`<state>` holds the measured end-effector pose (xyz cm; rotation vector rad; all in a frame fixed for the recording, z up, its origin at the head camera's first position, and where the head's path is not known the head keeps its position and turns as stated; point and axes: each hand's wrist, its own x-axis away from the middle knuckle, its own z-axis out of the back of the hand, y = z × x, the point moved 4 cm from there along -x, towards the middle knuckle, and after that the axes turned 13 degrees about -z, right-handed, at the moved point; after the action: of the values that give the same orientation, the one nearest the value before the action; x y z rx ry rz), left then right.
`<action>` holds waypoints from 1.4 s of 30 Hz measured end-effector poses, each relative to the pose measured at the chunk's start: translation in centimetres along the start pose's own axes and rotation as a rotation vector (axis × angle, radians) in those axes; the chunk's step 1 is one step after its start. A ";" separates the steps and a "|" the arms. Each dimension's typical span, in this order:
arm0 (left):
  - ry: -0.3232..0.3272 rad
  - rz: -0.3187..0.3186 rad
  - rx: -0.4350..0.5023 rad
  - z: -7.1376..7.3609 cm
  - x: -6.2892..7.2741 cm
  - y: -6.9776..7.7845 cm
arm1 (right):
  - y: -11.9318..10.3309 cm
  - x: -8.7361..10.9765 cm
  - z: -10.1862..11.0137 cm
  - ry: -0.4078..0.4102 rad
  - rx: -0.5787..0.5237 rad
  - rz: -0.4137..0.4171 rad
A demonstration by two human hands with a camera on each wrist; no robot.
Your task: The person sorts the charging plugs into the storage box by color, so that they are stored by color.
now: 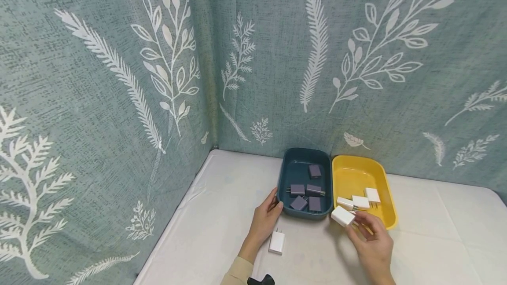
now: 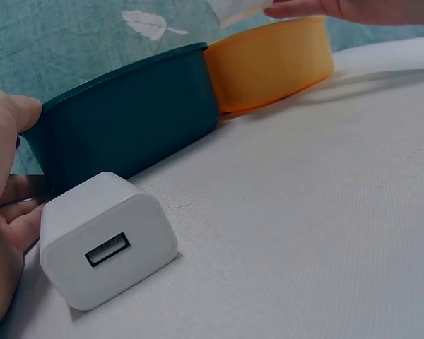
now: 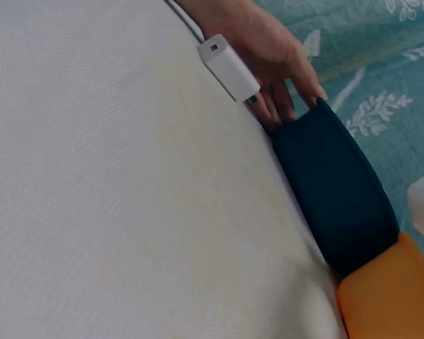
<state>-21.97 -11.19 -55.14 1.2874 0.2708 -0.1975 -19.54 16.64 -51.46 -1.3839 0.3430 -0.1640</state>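
Note:
My right hand (image 1: 375,244) pinches a white USB wall charger (image 1: 343,216) above the front left corner of a yellow bin (image 1: 352,175). Several white chargers (image 1: 360,202) lie inside that bin. At the left front of a dark blue bin (image 1: 296,171), my left hand (image 1: 262,223) holds the wall, with the thumb at the rim and the other fingers lower down. Several dark purple-grey chargers (image 1: 297,189) lie in the blue bin. Another white charger (image 2: 109,240) rests on the table beside my left wrist, its USB port facing the left wrist camera.
The two bins stand side by side on a white-covered table (image 1: 439,232). Close behind them hangs a blue-green curtain (image 1: 277,56) with white leaf patterns, which also runs along the left side. A small black object (image 1: 263,279) shows at the bottom edge.

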 end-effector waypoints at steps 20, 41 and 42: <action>0.000 0.016 -0.004 -0.2 0.0 -1.3 | 0.5 -1.4 2.1 0.075 -0.042 0.032; -0.005 0.018 0.009 0.1 0.0 1.1 | 0.7 -2.4 3.8 0.146 -0.052 0.000; -0.003 0.014 0.006 0.1 0.0 0.7 | 0.7 -2.4 3.8 0.148 -0.052 -0.001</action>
<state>-21.80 -11.10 -54.50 1.2941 0.2585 -0.1886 -20.59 21.11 -51.25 -1.4267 0.4725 -0.2608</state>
